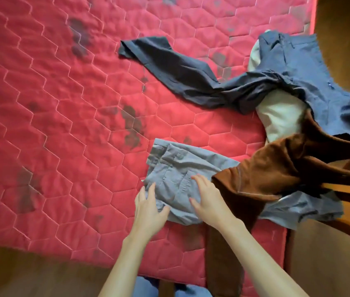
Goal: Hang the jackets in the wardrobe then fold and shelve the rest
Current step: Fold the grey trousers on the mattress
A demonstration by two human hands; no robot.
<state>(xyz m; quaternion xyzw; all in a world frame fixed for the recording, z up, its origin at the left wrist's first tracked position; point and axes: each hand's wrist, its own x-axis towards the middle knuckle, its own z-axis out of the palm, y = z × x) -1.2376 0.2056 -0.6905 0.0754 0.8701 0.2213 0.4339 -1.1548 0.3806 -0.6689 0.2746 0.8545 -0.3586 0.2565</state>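
Head view: red quilted mattress [62,125], wooden floor [20,271]; left hand [150,209], right hand [208,198] flat on grey trousers [176,168].

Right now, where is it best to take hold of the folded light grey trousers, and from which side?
Probably the folded light grey trousers by their near, bunched edge, coming from the near-left side. That edge lies free on the red quilted mattress, while the brown fabric garment overlaps their right end. The left hand rests there.
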